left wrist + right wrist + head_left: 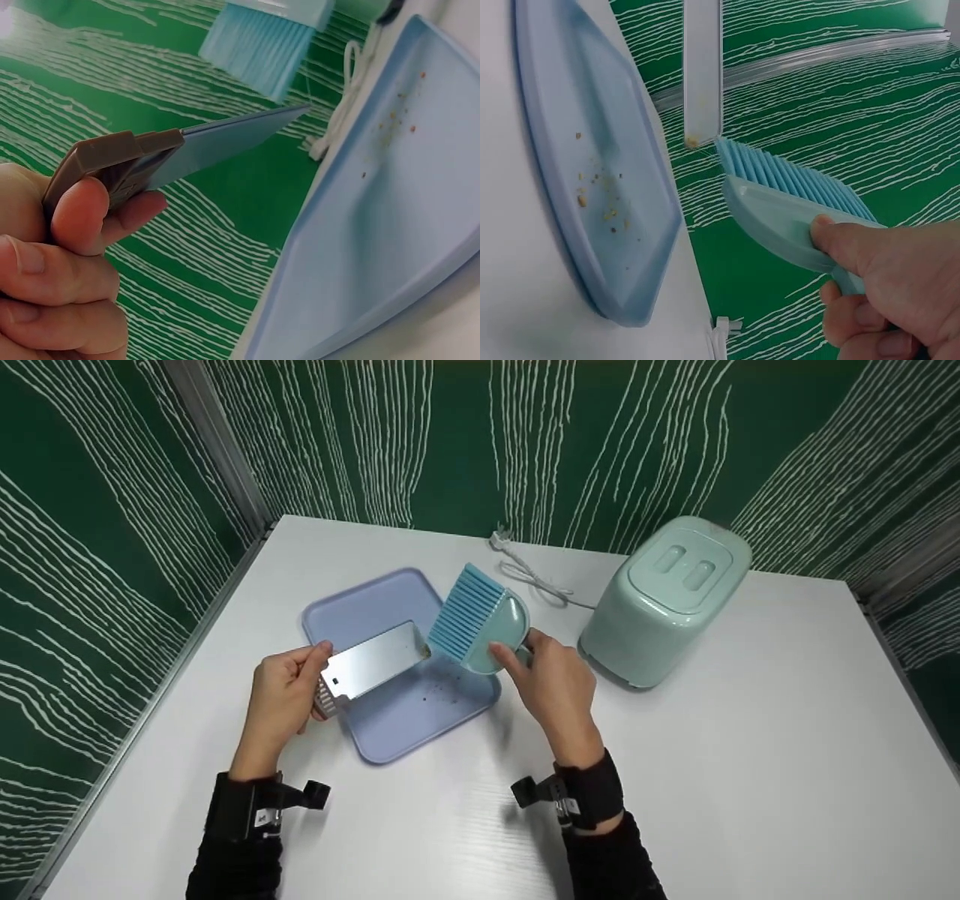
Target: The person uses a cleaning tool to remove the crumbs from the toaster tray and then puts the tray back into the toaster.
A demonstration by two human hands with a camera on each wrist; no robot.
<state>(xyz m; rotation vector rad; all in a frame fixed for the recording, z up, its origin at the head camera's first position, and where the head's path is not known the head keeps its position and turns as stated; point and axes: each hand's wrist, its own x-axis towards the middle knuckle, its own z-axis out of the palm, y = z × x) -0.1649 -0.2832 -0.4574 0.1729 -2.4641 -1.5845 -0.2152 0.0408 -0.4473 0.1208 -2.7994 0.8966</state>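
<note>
Brush [472,619] beside metal plate [375,660]
Left hand [281,690] grips the plate, right hand [559,679] the brush, near the lilac tray [371,611] toward the surface's [750,780] back-left corner; wrist-strap label [266,817] too small to read.

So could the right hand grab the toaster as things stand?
Probably not straight away: the right hand is holding the blue brush. Otherwise the way to the toaster looks free, with nothing visible in between.

No legible text or numbers
</note>
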